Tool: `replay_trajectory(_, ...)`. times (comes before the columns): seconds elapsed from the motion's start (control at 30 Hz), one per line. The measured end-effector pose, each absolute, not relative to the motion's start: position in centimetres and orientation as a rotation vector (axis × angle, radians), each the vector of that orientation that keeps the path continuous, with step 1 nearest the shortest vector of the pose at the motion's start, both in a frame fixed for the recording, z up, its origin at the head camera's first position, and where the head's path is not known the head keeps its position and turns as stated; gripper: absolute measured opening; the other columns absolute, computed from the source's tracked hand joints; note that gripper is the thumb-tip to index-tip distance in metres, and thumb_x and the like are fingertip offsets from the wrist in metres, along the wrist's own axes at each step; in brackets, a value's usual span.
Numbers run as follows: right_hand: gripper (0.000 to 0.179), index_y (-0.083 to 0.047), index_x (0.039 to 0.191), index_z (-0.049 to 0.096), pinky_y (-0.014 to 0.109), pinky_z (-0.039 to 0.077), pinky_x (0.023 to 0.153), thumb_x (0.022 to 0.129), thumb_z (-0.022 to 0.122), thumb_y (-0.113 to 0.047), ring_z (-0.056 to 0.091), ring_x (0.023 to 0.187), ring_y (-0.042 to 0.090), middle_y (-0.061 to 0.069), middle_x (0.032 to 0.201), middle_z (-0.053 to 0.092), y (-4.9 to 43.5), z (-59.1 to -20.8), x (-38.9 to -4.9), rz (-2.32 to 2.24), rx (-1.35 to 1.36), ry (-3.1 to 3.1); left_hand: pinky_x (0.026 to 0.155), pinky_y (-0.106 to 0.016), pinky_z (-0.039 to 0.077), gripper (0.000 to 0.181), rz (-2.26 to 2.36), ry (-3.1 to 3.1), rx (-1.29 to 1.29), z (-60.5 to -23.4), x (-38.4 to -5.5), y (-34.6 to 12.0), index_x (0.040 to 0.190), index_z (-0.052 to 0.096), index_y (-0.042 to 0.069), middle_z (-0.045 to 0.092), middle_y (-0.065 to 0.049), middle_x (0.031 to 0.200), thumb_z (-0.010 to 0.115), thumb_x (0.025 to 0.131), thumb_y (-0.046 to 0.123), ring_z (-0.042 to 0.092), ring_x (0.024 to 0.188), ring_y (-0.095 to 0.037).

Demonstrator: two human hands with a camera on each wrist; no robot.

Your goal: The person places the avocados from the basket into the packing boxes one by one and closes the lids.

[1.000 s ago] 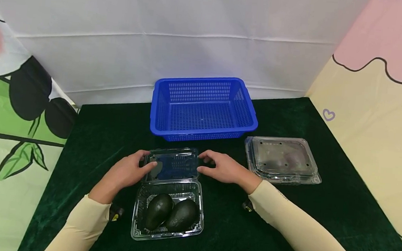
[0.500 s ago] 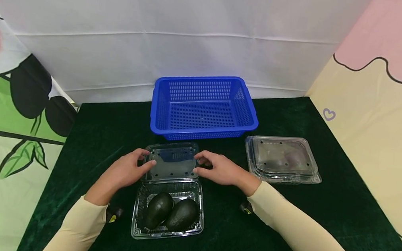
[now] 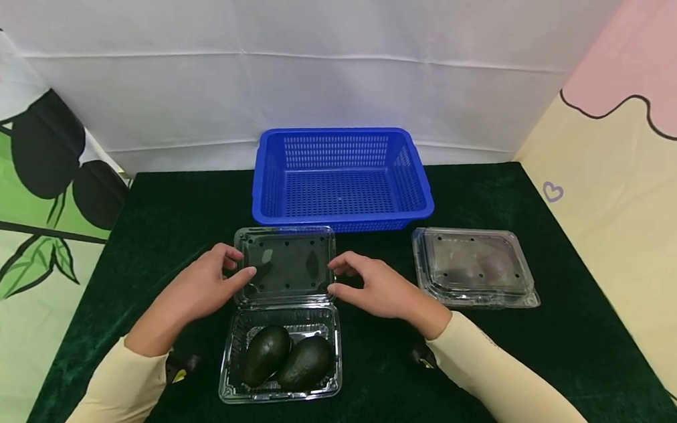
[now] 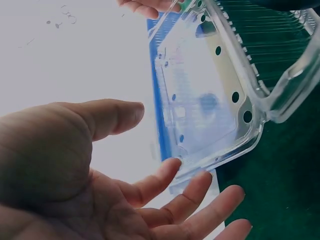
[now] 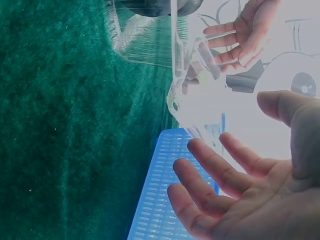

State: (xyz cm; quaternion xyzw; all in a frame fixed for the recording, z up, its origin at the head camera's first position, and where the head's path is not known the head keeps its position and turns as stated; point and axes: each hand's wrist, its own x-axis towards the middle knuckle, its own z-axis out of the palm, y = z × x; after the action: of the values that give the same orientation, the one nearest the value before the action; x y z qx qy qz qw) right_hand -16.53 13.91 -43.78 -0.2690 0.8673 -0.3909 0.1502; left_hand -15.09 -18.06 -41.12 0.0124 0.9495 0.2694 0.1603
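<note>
A clear plastic clamshell box (image 3: 279, 402) stands before me, two dark avocados (image 3: 267, 356) lying in its base. Its lid (image 3: 285, 264), pierced with small holes, is raised on the hinge at the far side and tilted up. My left hand (image 3: 205, 284) is at the lid's left edge, thumb and fingers apart; in the left wrist view the index fingertip (image 4: 172, 165) is at the rim, and contact is hard to tell. On the other side my right hand (image 3: 371, 285) has its fingertips beside the lid's right edge, fingers spread and not curled round it.
Behind the lid stands a blue perforated basket (image 3: 337, 225). A closed clear clamshell box (image 3: 475, 267), its contents blurred, lies to the right. Dark green cloth (image 3: 555, 365) covers the table, with a white sheet (image 3: 328, 49) hanging at the back.
The lid has swung so that more of its face shows, its far edge reaching closer to the basket. My left hand has shifted slightly left; my right hand has hardly moved.
</note>
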Motion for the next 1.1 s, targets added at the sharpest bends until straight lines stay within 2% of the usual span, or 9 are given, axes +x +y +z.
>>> replay_trajectory(0.1, 0.039, -0.014, 0.134, 0.06, 0.05, 0.05, 0.102, 0.102, 0.067, -0.035, 0.06, 0.122, 0.023, 0.005, 0.13, 0.065, 14.0, -43.7, -16.4, -1.127, -0.773, 2.508, 0.081, -0.054, 0.053, 0.067, 0.802, 2.717, 0.0, -40.8, -14.9, -18.2, 0.141, 0.035, 0.0, 0.056, -0.027, 0.136, 0.051, 0.105, 0.053, 0.063, 0.104, -0.038)
replay_trajectory(0.23, 0.031, -0.017, 0.125, 0.06, 0.051, 0.052, 0.097, 0.101, 0.068, -0.034, 0.061, 0.117, 0.022, 0.006, 0.125, 0.066, 14.2, -43.5, -16.2, -1.151, -0.768, 2.514, 0.075, -0.048, 0.053, 0.078, 0.842, 2.716, -0.049, -40.2, -14.7, -18.6, 0.145, 0.021, 0.0, 0.06, -0.025, 0.129, 0.046, 0.104, 0.061, 0.065, 0.091, -0.031)
replay_trajectory(0.37, 0.024, -0.018, 0.119, 0.058, 0.048, 0.053, 0.094, 0.101, 0.068, -0.032, 0.063, 0.115, 0.022, 0.003, 0.122, 0.067, 14.5, -43.2, -15.8, -1.18, -0.778, 2.517, 0.075, -0.051, 0.053, 0.086, 0.882, 2.707, -0.027, -39.5, -14.5, -19.1, 0.152, 0.016, 0.0, 0.063, -0.026, 0.124, 0.034, 0.103, 0.069, 0.066, 0.093, -0.035)
replay_trajectory(0.57, 0.024, -0.016, 0.119, 0.057, 0.053, 0.052, 0.096, 0.102, 0.068, -0.028, 0.063, 0.117, 0.022, 0.002, 0.124, 0.068, 15.1, -42.7, -14.9, -1.261, -0.82, 2.453, 0.094, -0.069, 0.046, 0.083, 0.91, 2.672, 0.074, -38.7, -14.2, -20.0, 0.148, 0.037, 0.005, 0.069, -0.02, 0.121, 0.015, 0.103, 0.071, 0.057, 0.122, -0.049)
replay_trajectory(0.73, 0.024, -0.019, 0.12, 0.056, 0.049, 0.053, 0.09, 0.103, 0.065, -0.034, 0.062, 0.117, 0.019, -0.003, 0.123, 0.067, 15.3, -42.5, -14.1, -1.298, -0.815, 2.415, 0.094, -0.07, 0.044, 0.086, 0.933, 2.637, 0.099, -38.4, -13.9, -20.7, 0.139, 0.056, 0.006, 0.074, -0.011, 0.108, 0.008, 0.104, 0.069, 0.06, 0.117, -0.044)
replay_trajectory(0.83, 0.023, -0.022, 0.12, 0.056, 0.044, 0.052, 0.089, 0.105, 0.061, -0.038, 0.062, 0.116, 0.016, -0.006, 0.122, 0.066, 15.3, -42.4, -13.6, -1.301, -0.791, 2.402, 0.094, -0.069, 0.044, 0.086, 0.94, 2.617, 0.109, -38.3, -13.5, -21.0, 0.136, 0.061, 0.006, 0.074, -0.01, 0.106, 0.009, 0.105, 0.067, 0.062, 0.115, -0.042)
replay_trajectory(0.93, 0.021, -0.024, 0.118, 0.056, 0.042, 0.052, 0.087, 0.107, 0.056, -0.041, 0.063, 0.108, 0.016, -0.007, 0.117, 0.066, 15.4, -42.6, -13.2, -1.312, -0.77, 2.391, 0.094, -0.067, 0.047, 0.081, 0.918, 2.598, 0.128, -38.3, -13.3, -21.1, 0.135, 0.063, 0.008, 0.072, -0.01, 0.11, 0.017, 0.106, 0.068, 0.062, 0.115, -0.04)
replay_trajectory(1.03, 0.019, -0.025, 0.117, 0.057, 0.043, 0.053, 0.084, 0.109, 0.051, -0.041, 0.063, 0.1, 0.021, -0.005, 0.111, 0.065, 15.5, -42.9, -12.9, -1.336, -0.774, 2.371, 0.083, -0.053, 0.053, 0.068, 0.885, 2.582, 0.159, -38.4, -13.0, -21.0, 0.128, 0.065, 0.011, 0.068, -0.007, 0.105, 0.032, 0.106, 0.066, 0.063, 0.1, -0.032)
replay_trajectory(1.1, 0.019, -0.025, 0.117, 0.057, 0.044, 0.053, 0.081, 0.11, 0.048, -0.04, 0.061, 0.094, 0.022, -0.004, 0.107, 0.064, 15.5, -43.0, -12.8, -1.348, -0.792, 2.355, 0.075, -0.043, 0.051, 0.059, 0.875, 2.579, 0.185, -38.7, -12.9, -21.0, 0.125, 0.065, 0.012, 0.065, -0.005, 0.098, 0.042, 0.105, 0.063, 0.06, 0.09, -0.026)
